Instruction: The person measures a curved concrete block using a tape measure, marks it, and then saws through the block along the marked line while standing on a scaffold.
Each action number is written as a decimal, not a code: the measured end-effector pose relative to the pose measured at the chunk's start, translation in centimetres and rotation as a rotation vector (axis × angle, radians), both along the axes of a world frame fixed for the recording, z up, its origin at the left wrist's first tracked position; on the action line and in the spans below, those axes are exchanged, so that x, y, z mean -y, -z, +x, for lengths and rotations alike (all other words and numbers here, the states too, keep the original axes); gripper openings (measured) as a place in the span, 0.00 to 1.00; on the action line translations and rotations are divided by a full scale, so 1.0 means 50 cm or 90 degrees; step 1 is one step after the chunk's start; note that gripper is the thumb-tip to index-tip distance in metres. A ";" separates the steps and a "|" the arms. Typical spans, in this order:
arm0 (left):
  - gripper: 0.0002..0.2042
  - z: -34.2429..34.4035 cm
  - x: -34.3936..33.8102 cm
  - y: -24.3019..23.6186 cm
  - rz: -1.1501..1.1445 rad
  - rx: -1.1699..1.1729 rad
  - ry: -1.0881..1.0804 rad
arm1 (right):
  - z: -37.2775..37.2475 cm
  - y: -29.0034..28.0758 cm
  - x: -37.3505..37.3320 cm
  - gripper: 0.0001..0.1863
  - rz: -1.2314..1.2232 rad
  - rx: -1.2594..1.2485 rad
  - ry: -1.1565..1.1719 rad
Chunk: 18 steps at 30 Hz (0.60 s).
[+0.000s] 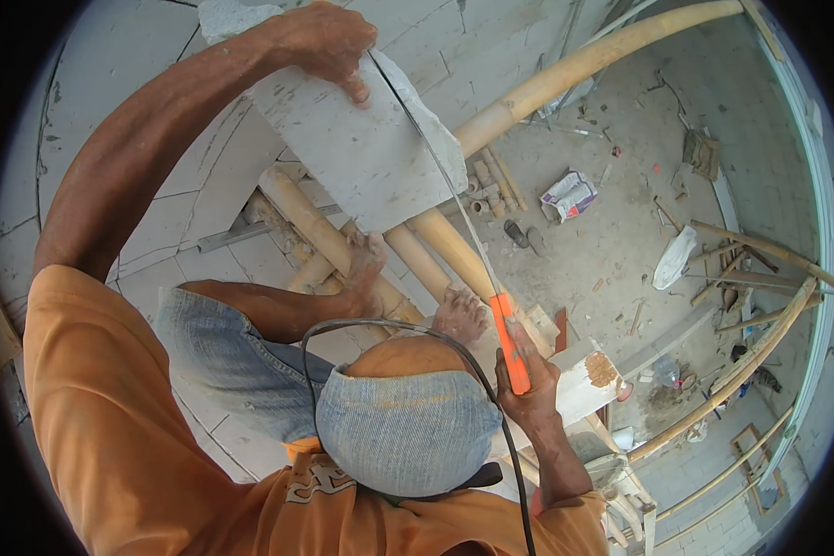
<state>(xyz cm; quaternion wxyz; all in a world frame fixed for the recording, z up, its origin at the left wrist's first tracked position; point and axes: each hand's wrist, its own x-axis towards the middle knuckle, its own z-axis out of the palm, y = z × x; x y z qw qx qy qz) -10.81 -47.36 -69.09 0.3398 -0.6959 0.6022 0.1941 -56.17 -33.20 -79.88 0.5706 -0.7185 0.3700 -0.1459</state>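
Observation:
A pale grey lightweight concrete block (343, 153) lies tilted in front of me, above the bamboo poles. My left hand (329, 46) holds its far upper part, with the thumb pressed on its face and the other fingers partly hidden. My right hand (528, 371) is closed round the orange handle of a hand saw (512, 347). The saw's long thin blade runs up and leftward along the block's right side, its far end near my left hand. Whether the teeth are sunk into the block, I cannot tell.
My bare feet rest on bamboo poles (320, 227). A thick bamboo pole (602, 60) crosses at the upper right. Below lies a floor with debris, a printed sack (570, 196) and dark shoes (517, 233). A black cable (477, 366) loops over my knee. Another white block (574, 385) sits beside my right hand.

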 end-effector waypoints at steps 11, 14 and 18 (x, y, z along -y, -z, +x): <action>0.32 0.083 -0.043 0.022 -0.073 0.001 0.020 | -0.029 -0.083 0.030 0.32 0.026 -0.059 -0.034; 0.33 0.059 -0.026 0.019 -0.073 -0.042 -0.022 | -0.015 -0.088 0.036 0.32 -0.083 -0.018 -0.036; 0.34 0.096 -0.070 0.031 -0.139 -0.027 0.054 | 0.145 -0.006 0.114 0.33 -0.055 -0.076 -0.046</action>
